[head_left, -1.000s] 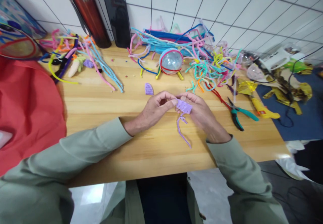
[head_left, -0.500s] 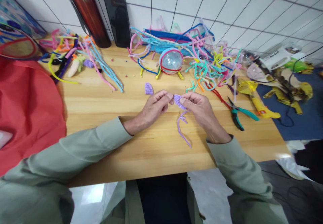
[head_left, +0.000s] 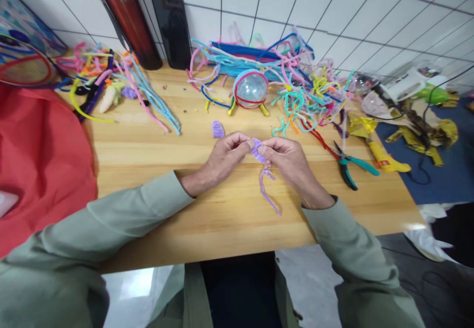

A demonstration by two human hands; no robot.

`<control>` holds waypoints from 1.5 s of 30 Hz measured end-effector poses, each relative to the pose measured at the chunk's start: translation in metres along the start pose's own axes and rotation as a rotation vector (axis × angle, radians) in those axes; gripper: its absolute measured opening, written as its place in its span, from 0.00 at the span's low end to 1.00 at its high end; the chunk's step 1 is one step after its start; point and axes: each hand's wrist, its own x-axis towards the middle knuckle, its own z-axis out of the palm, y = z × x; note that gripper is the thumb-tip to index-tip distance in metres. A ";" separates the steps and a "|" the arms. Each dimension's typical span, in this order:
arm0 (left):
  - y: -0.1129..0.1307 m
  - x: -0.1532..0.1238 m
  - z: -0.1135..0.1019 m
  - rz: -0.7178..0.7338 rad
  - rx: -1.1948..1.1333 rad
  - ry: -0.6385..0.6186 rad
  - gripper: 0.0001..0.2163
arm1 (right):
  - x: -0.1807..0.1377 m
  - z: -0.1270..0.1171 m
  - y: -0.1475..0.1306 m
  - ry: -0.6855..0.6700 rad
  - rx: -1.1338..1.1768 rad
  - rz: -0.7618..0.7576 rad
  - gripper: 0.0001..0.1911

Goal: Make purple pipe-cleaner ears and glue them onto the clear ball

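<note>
One wooden table (head_left: 129,155) is carrying all of this, with a red cloth (head_left: 44,145) covering its left end. A heap of fuzzy coloured stems (head_left: 252,62) is lying by the tiled wall (head_left: 240,2), probably kept back there to leave room for my wrists. The red flask (head_left: 129,17) is standing at the back, and the dark phone (head_left: 172,32) is leaning on the tiles beside it, taking up little space. My left hand (head_left: 225,159) and right hand (head_left: 287,158) are almost meeting; the pliers (head_left: 345,161) are lying to the right, seemingly within easy reach. A clear ball (head_left: 251,90) is resting before the heap. Between my hands I am pinching a ribbed purple piece (head_left: 258,151), fingers closing narrowly on it from both sides, I judge to steady something so small. A second purple piece (head_left: 218,129) is lying just beyond my left hand. I am finding no readable brand or lettering.
</note>
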 end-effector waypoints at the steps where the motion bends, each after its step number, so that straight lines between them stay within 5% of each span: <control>1: 0.000 0.000 0.000 0.002 -0.013 0.001 0.16 | 0.000 0.000 0.000 0.010 0.016 0.004 0.21; 19: -0.004 -0.002 0.000 0.052 0.066 -0.132 0.24 | -0.001 -0.001 -0.004 0.085 -0.077 -0.115 0.15; 45: -0.005 0.001 0.002 -0.013 -0.033 -0.113 0.27 | 0.001 0.002 0.005 0.084 0.031 -0.035 0.19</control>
